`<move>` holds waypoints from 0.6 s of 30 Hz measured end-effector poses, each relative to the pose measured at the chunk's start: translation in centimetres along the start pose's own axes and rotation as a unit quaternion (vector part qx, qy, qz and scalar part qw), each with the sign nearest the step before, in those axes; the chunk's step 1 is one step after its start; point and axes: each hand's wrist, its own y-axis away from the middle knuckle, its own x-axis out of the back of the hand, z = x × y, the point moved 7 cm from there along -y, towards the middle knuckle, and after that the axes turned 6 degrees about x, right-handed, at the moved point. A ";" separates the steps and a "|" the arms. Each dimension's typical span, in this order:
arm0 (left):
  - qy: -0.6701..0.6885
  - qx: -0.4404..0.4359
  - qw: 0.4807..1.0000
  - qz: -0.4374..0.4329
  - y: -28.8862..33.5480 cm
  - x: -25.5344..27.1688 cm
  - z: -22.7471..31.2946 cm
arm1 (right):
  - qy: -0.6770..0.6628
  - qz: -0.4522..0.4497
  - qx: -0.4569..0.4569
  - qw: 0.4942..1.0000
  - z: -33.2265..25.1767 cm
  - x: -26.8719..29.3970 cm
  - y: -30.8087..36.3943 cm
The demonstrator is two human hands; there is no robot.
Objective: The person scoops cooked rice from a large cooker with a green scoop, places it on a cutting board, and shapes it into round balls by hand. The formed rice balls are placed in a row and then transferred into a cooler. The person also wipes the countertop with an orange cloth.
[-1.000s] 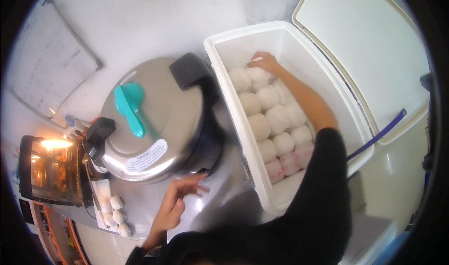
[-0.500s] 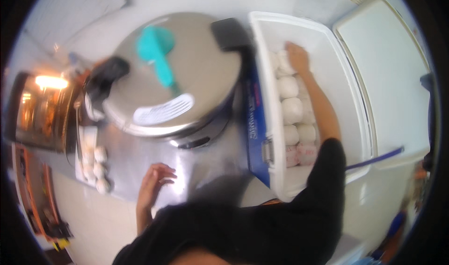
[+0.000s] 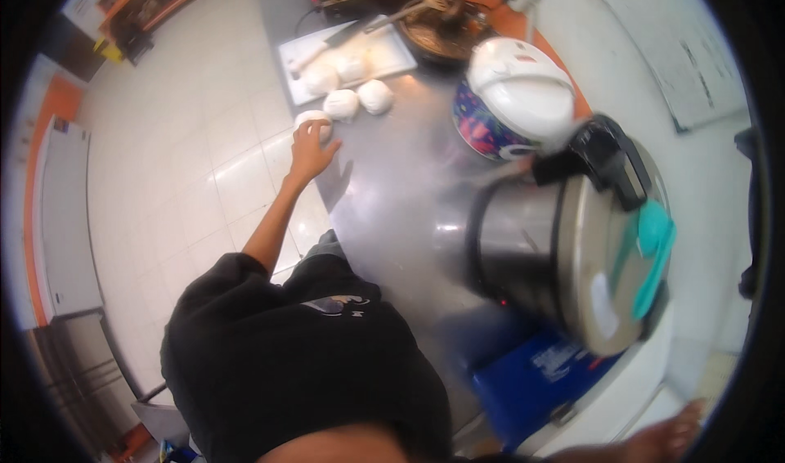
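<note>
At the counter edge, left hand has reached white ball, grip half-open; right grip unclear.

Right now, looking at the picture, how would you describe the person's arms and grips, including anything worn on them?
The left arm has a loose black sleeve ending near the elbow, the rest bare. The left grip wears no glove, and no watch shows. The right grip is ungloved too; too little of that arm shows to describe its sleeve.

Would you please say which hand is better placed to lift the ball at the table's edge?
Probably the left hand: it touches that white ball, while the right hand is away by the cooler.
</note>
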 end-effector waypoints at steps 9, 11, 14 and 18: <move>0.138 0.265 0.946 -0.126 -7.3 -4.0 -8.9 | -0.383 -0.393 -0.131 0.825 -10.4 -56.0 6.8; -0.009 0.204 0.963 -0.175 -7.0 -4.8 -8.6 | -0.276 -0.427 -0.012 0.861 -10.5 -64.9 8.9; 0.050 0.156 0.972 -0.167 -6.3 -4.9 -8.5 | -0.233 -0.502 -0.017 0.833 -10.5 -74.2 13.4; 0.088 -0.017 0.978 -0.188 -5.0 -3.9 -7.3 | -0.215 -0.577 -0.098 0.782 -9.8 -78.3 16.8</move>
